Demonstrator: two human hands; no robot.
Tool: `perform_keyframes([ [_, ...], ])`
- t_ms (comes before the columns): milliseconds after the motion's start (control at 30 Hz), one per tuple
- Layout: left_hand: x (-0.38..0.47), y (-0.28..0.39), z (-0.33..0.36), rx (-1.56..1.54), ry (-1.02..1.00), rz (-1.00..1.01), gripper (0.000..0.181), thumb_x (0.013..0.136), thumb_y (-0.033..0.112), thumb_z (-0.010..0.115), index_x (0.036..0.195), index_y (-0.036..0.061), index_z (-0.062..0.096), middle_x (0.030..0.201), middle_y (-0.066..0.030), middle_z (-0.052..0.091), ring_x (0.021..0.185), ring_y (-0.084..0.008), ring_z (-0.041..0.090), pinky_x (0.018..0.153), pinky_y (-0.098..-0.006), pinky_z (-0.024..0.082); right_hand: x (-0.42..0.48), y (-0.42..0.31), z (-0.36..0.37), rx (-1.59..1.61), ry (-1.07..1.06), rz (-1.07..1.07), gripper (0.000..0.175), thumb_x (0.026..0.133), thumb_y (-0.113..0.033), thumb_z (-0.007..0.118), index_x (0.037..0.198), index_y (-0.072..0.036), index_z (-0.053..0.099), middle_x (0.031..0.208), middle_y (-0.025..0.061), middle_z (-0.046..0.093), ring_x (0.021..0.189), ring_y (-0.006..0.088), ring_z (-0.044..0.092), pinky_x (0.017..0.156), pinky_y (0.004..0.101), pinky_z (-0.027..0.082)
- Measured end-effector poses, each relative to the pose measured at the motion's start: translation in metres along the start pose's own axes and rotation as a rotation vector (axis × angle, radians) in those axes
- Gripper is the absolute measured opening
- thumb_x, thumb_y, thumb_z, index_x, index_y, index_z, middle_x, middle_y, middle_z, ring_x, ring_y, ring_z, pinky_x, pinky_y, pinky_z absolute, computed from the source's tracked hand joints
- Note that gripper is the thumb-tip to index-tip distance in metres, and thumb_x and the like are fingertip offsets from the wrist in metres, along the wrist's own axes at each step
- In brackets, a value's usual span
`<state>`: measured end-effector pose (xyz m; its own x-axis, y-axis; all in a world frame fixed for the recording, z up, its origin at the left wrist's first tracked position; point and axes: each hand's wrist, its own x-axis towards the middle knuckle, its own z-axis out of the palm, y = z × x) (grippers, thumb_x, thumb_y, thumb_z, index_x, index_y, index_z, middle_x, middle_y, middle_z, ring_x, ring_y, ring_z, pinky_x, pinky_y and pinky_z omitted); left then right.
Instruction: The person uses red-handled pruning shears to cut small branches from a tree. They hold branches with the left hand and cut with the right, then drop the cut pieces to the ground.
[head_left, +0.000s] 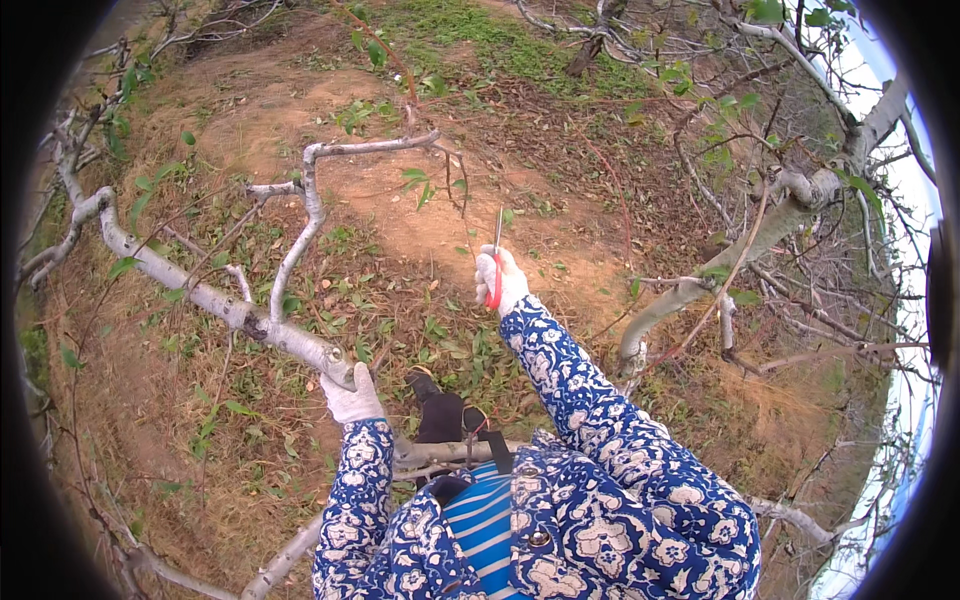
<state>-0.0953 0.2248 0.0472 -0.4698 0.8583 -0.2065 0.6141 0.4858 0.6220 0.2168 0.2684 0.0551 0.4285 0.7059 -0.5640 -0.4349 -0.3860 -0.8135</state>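
Note:
My left hand (352, 399), in a white knit glove, is wrapped around a thick pale branch (289, 339) at its near end. From that branch a bent side limb (296, 244) rises, then turns right. Held out ahead over the ground, my right hand (508, 279), also gloved, grips red-handled pruning shears (498, 262). Their metal blades point away from me, and whether they are apart or together is hard to tell. A thin drooping twig (463, 186) hangs from the side limb, just beyond the blades.
On the right, another thick limb (694, 289) curves upward among many thin twigs. A pale branch (439, 452) crosses close before my body, above my dark shoe (424, 384). Below lie dry soil (405, 217), fallen leaves and grass. More branches (56, 184) spread at the far left.

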Motion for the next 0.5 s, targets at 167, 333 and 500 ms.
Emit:
perform_keyframes([
  [167, -0.004, 0.008, -0.004, 0.012, -0.003, -0.018, 0.09, 0.077, 0.047, 0.075, 0.146, -0.0022, 0.044, 0.13, -0.0292, 0.061, 0.116, -0.0413, 0.063, 0.101, -0.0451, 0.05, -0.007, -0.011, 0.032, -0.057, -0.17, 0.047, 0.039, 0.095, -0.025, 0.071, 0.126, -0.009, 0.053, 0.082, 0.0005, 0.061, 0.058, 0.0078, 0.051, 0.05, 0.0248, 0.043],
  [333, -0.008, 0.011, -0.006, 0.008, -0.039, -0.025, 0.093, 0.079, 0.051, 0.075, 0.146, -0.0046, 0.042, 0.132, -0.0319, 0.058, 0.121, -0.0442, 0.059, 0.104, -0.0474, 0.048, 0.018, -0.033, 0.054, -0.196, -0.074, 0.016, 0.039, 0.094, -0.032, 0.072, 0.121, -0.009, 0.055, 0.079, 0.0015, 0.061, 0.053, 0.0086, 0.05, 0.046, 0.027, 0.041],
  [500, -0.008, 0.017, -0.008, -0.035, -0.026, -0.011, 0.088, 0.078, 0.047, 0.078, 0.143, -0.0026, 0.045, 0.128, -0.0293, 0.061, 0.118, -0.0435, 0.061, 0.103, -0.0475, 0.048, 0.033, -0.039, 0.063, -0.056, -0.052, 0.093, 0.028, 0.096, -0.037, 0.069, 0.108, -0.016, 0.055, 0.068, -0.0023, 0.055, 0.047, 0.0107, 0.048, 0.042, 0.0296, 0.04],
])
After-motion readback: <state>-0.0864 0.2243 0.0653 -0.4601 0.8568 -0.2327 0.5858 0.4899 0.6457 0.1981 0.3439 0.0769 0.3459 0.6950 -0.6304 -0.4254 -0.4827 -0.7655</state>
